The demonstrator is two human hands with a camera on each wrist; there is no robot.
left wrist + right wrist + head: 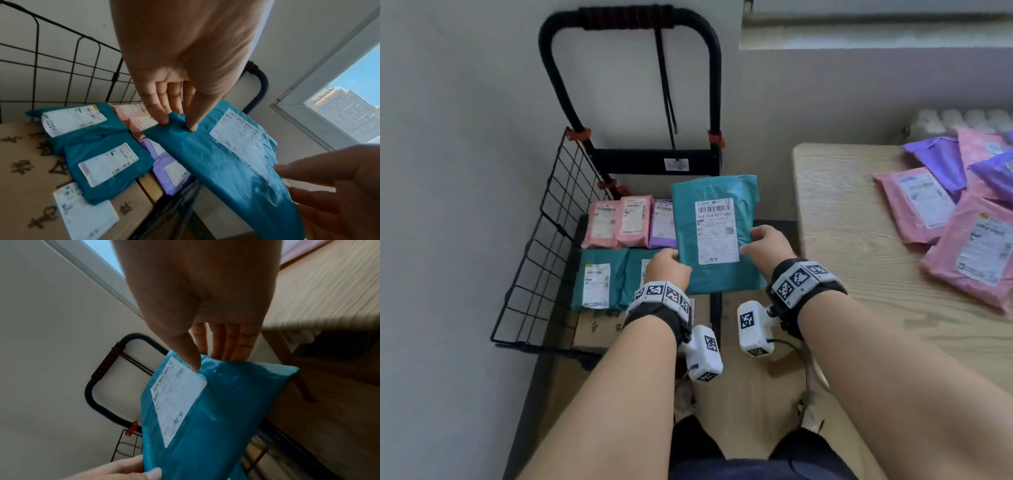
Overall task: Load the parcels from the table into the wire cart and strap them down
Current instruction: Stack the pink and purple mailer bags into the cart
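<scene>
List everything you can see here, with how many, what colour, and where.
Held parcel: one, teal, above the cart, gripped at both side edges.
Teal parcels: two, near row in the cart.
Pink parcels: two, far row in the cart.
Purple parcel: one, far row, beside the pink ones.
Wire cart: one, black, against the wall.
Straps: black, hanging from the cart handle.
Cardboard: brown, under the parcels.
Table: one, light wood, right.
Table parcels: several, pink and purple.
Left hand: pinches the held parcel.
Right hand: pinches the held parcel.
</scene>
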